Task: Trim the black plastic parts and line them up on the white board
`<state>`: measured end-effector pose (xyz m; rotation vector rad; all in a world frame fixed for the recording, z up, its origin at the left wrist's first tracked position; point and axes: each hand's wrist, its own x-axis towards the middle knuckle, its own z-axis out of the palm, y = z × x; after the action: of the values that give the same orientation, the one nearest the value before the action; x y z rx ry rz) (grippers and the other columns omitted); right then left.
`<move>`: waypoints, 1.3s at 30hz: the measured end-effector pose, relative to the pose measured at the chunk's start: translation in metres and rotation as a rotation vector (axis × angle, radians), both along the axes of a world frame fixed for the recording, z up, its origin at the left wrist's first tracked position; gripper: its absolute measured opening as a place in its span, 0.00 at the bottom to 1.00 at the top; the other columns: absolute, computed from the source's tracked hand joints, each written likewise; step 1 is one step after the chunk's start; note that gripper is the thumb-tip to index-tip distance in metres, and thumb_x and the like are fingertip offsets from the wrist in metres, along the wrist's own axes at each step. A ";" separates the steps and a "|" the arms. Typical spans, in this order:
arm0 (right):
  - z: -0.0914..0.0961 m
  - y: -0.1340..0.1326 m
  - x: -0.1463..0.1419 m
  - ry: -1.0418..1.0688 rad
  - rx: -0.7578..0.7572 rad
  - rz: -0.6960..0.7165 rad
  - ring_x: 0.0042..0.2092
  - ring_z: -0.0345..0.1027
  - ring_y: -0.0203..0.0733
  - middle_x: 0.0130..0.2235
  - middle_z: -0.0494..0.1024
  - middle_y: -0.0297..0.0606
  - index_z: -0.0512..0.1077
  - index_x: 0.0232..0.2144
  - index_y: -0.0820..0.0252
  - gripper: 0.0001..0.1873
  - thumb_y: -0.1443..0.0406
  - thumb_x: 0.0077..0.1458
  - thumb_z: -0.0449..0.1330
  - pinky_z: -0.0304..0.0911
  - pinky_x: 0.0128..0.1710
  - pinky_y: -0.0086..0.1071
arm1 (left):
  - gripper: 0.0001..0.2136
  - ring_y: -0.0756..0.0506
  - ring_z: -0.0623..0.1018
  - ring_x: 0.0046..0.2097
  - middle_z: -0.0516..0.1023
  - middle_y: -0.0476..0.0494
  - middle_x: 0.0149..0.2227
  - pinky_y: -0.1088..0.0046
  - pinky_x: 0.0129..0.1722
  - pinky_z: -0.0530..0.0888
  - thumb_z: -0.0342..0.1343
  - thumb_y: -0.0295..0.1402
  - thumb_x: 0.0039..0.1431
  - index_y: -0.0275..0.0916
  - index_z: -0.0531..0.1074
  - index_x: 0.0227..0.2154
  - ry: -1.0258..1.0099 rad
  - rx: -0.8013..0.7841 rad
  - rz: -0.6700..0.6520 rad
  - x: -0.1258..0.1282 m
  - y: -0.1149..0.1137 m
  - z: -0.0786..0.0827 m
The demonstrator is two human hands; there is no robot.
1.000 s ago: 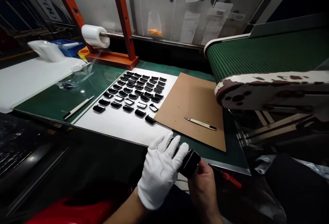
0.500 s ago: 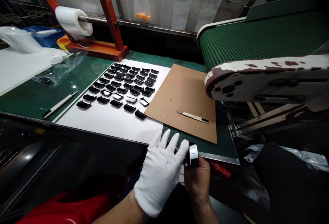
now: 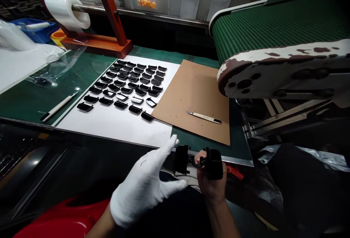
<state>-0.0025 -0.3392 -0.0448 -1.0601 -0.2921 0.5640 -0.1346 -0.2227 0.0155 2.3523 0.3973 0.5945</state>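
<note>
Far L there's a plastic roll (image 3: 58, 10) on an orange stand (image 3: 95, 45), then a knife (image 3: 58, 106) on the green mat (image 3: 30, 103). Next, rows of blk pcs (image 3: 126, 90) on white paper (image 3: 117, 128). Gloved L hand (image 3: 142, 183): thumb n fingers spread wide, nothing gripped afaict, right by the blk part (image 3: 214, 163). That's just below the cardboard (image 3: 197, 85) w/ a 2nd knife (image 3: 203, 117); bare R hand (image 3: 212, 187) curled tight round its R end. Conveyor (image 3: 279, 30) far R.
</note>
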 end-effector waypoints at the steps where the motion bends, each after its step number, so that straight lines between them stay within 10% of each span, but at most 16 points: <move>1: 0.001 0.000 0.000 0.001 0.008 0.004 0.25 0.62 0.32 0.23 0.71 0.29 0.74 0.21 0.55 0.03 0.66 0.41 0.66 0.56 0.23 0.27 | 0.40 0.42 0.73 0.54 0.68 0.40 0.57 0.68 0.53 0.73 0.62 0.41 0.51 0.45 0.47 0.63 -0.010 -0.040 -0.011 0.002 -0.001 -0.002; 12: 0.008 0.004 -0.002 0.139 0.005 0.148 0.24 0.60 0.32 0.21 0.70 0.29 0.72 0.20 0.54 0.10 0.58 0.37 0.69 0.58 0.23 0.27 | 0.43 0.42 0.79 0.45 0.76 0.42 0.48 0.67 0.50 0.76 0.68 0.39 0.43 0.45 0.52 0.62 -0.139 -0.428 0.048 0.017 -0.011 -0.013; 26: 0.011 0.000 -0.002 0.144 -0.094 0.239 0.24 0.63 0.32 0.27 0.76 0.33 0.78 0.25 0.53 0.09 0.58 0.39 0.70 0.59 0.22 0.27 | 0.44 0.45 0.77 0.48 0.75 0.43 0.50 0.72 0.51 0.73 0.67 0.38 0.45 0.44 0.50 0.62 -0.071 -0.143 -0.023 0.007 0.005 -0.014; 39: 0.004 -0.022 0.009 -0.074 -0.280 0.470 0.40 0.65 0.37 0.43 0.75 0.36 0.77 0.35 0.54 0.08 0.60 0.52 0.61 0.61 0.37 0.28 | 0.36 0.42 0.77 0.48 0.74 0.37 0.50 0.66 0.47 0.73 0.60 0.34 0.54 0.40 0.47 0.62 0.037 0.159 -0.384 0.013 0.036 -0.001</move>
<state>0.0068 -0.3609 -0.0406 -1.2922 -0.5466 1.0095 -0.1212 -0.1870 0.0148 2.5029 -0.0918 0.4113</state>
